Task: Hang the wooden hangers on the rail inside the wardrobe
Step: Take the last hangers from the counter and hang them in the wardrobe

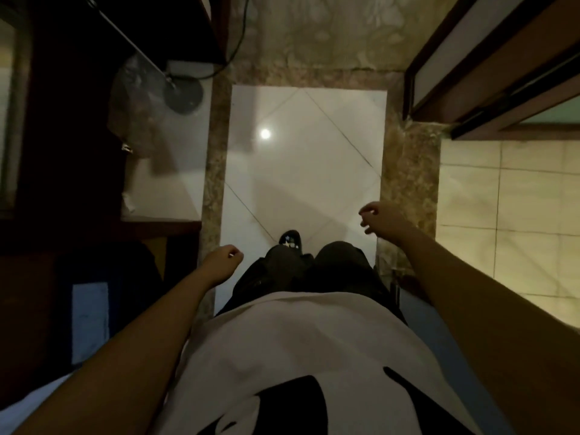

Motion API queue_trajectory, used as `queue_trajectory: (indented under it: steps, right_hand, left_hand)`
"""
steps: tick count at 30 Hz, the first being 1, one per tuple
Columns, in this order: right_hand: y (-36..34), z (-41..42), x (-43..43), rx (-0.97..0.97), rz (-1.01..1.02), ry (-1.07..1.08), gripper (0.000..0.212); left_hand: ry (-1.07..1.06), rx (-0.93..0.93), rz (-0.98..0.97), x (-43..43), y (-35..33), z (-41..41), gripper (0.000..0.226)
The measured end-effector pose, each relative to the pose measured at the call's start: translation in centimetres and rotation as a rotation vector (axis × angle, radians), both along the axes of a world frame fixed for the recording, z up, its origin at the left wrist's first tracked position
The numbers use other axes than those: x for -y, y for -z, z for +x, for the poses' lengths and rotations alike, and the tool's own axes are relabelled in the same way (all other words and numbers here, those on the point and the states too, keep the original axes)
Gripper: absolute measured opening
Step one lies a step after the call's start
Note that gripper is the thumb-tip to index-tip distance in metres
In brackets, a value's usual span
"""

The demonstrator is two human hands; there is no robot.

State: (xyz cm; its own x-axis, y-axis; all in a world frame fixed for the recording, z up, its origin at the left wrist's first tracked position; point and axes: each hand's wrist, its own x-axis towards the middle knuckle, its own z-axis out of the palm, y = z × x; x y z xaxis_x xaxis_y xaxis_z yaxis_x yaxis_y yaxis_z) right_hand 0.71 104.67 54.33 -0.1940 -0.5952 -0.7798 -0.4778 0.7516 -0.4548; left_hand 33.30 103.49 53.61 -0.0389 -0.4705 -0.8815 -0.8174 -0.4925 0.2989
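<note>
Hangers are out of my view. Beside dark wooden furniture [62,127], my left hand [224,260] hangs loosely curled, holding nothing, over the white floor tile [301,158]. My right hand [381,222] is slack and empty too. The black print on my shirt [282,334] is unreadable.

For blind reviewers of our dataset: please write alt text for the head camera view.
The left hand and right hand hang empty, loosely curled, above a white tiled floor. Dark wooden furniture stands on the left, a door frame on the right.
</note>
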Motion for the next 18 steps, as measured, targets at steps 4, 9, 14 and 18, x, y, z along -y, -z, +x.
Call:
queue_trajectory:
  steps: [4, 9, 14, 18]
  right_hand:
    - [-1.1, -1.3, 7.9, 0.006, -0.075, -0.015, 0.028]
    - [-0.9, -4.4, 13.7, -0.020, -0.087, -0.023, 0.027]
    - [0.7, -10.1, 15.6, 0.007, 0.062, -0.011, 0.021]
    - [0.7, -14.7, 17.0, 0.005, 0.175, 0.022, 0.025]
  left_hand:
    - [0.017, 0.000, -0.001, 4.8, -0.2, -1.1, 0.033]
    - [0.042, 0.018, 0.022, 10.3, 0.2, -4.1, 0.033]
    - [0.073, 0.021, 0.024, 17.9, 0.2, -10.2, 0.033]
    - [0.120, -0.001, 0.016, 25.1, -0.3, -16.8, 0.032]
